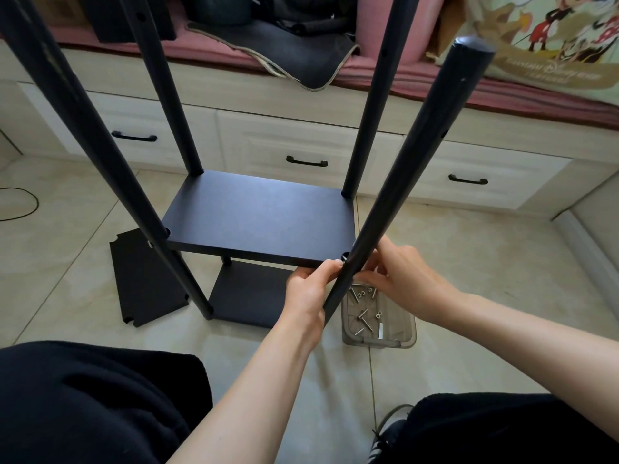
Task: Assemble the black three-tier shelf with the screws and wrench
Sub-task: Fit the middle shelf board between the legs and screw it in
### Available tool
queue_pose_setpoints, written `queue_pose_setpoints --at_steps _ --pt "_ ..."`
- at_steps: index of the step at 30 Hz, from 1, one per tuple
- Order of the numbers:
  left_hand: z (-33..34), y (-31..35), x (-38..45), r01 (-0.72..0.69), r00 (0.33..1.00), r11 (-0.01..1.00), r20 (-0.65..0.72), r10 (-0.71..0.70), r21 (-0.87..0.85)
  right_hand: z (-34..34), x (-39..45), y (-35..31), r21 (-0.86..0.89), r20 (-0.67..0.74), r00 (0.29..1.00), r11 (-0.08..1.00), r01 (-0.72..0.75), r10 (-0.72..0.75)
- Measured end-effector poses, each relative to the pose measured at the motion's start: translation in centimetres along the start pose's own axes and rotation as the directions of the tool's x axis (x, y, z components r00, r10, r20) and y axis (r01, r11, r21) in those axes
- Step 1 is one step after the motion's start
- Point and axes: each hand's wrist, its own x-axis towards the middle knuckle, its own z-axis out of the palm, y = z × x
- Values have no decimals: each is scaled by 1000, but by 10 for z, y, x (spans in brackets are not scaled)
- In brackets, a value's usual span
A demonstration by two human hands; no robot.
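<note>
Knees in dark trousers fill the bottom of the frame, with a shoe (pixel 388 433) poking out lower right, so the person looks to be sitting on the tile floor (pixel 485 262). Both bare forearms reach up to the middle of the picture, where the shelf (pixel 261 216) stands.

It's partway built: four black poles, a bottom board low down, and a middle board sitting between the poles. A third board (pixel 144 276) lies flat on the floor at centre left, not fitted yet.

The left hand (pixel 310 289) grips the near right corner of the middle board, fingers curled over its edge. The right hand (pixel 398 279) is bunched at the front right pole (pixel 402 169), right at that same corner; its fingertips look pinched on something small, probably a screw, but I can't really tell.

So I'd guess this is fastening the middle board's last corner. A clear tray (pixel 378 323) of screws (pixel 363 316) sits on the floor just below the hands. Next up is probably lining the hole up and starting the thread straight, then tightening.
</note>
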Motion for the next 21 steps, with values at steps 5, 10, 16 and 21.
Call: queue_pose_setpoints --at_steps 5,10,16,21 --pt "-1 2 2 6 999 1000 43 -5 -27 -1 -1 -3 -7 49 998 1000 29 -28" --pt "-2 3 3 15 997 998 79 -10 -67 3 0 -4 26 26 998 998 55 -56" --pt "-3 2 2 23 999 999 43 -22 -33 5 0 -3 137 -2 998 989 62 -63" --pt "-4 3 2 22 998 1000 56 -22 -9 4 -1 -3 168 10 995 981 98 -101"
